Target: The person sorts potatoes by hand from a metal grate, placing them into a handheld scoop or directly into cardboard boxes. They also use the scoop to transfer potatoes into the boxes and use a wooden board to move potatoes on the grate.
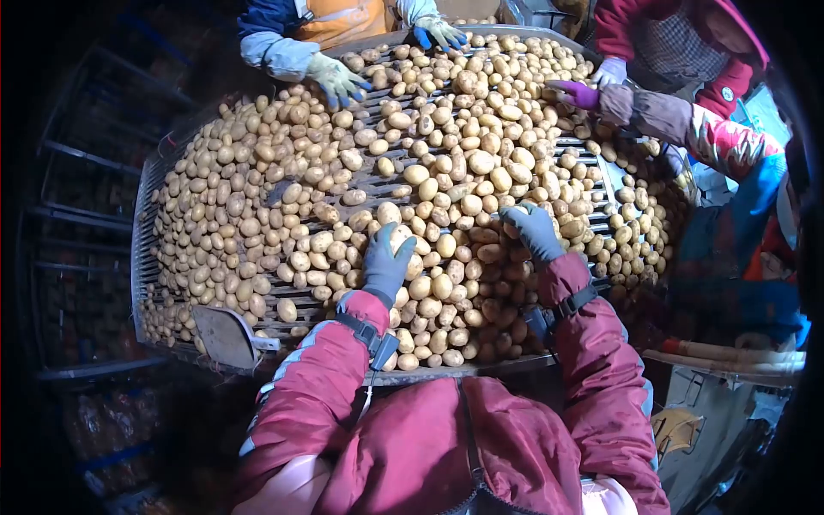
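Many potatoes [257, 172] cover a slatted metal sorting table [374, 183]. My left hand [386, 259], in a blue-grey glove, has its thumb and fingers curved around a potato [400, 237] near the middle of the heap. To the right, my right hand [534, 232], gloved alike, rests low over the potatoes with its fingers bent down; what lies under its fingertips is mostly hidden. Between both hands lie more potatoes, among them a pale one [445, 245].
Across the table a person in an orange apron has two gloved hands [337, 79] over the potatoes. At the right, co-workers reach in, one with a purple glove [573, 93]. A grey scoop-like plate [225, 336] sits at the near left edge.
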### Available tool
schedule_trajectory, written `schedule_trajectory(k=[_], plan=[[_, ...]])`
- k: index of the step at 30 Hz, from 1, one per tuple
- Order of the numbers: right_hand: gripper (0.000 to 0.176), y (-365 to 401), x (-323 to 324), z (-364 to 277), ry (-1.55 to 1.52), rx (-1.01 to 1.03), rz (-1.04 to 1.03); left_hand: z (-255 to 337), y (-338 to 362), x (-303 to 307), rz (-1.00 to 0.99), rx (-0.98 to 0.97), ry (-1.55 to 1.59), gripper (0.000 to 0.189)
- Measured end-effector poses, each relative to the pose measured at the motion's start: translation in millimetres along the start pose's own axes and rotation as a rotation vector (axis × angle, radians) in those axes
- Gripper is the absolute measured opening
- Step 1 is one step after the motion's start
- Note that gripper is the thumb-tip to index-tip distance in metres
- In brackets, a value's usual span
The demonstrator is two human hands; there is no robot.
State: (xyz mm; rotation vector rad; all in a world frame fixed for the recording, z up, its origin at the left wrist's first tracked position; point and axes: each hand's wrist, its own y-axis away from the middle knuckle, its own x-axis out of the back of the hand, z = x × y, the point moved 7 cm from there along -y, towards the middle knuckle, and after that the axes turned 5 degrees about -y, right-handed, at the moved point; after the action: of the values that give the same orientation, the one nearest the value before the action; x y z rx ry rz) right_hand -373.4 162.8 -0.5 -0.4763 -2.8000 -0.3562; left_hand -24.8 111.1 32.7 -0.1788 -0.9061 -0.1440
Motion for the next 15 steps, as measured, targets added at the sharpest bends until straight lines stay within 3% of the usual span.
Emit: schedule_trajectory(k=[4, 8, 10, 13, 14, 15], plan=[[0.023, 8, -15, -34, 0.071, 0.078, 0.106, 0, 0, 0, -0.011, -0.007, 0.007, 0.062], [0.036, -11, -48, -117, 0.303, 0.216, 0.052, -1, -1, -1, -0.027, -0.006, 0.004, 0.063], [0.036, -33, -66, -121, 0.369, 0.161, -0.008, -1, -2, -2, -0.028, 0.002, 0.002, 0.064], [0.035, -77, -105, -75, 0.741, 0.137, -0.132, 0, -1, -1, -0.046, 0.006, 0.09, 0.06], [0.035, -62, -103, -108, 0.721, 0.149, -0.24, -2, 0, -2, -0.052, 0.028, 0.091, 0.06], [0.037, -71, -110, -103, 0.789, 0.145, -0.287, -34, -2, -34, -0.038, -0.085, -0.042, 0.059]])
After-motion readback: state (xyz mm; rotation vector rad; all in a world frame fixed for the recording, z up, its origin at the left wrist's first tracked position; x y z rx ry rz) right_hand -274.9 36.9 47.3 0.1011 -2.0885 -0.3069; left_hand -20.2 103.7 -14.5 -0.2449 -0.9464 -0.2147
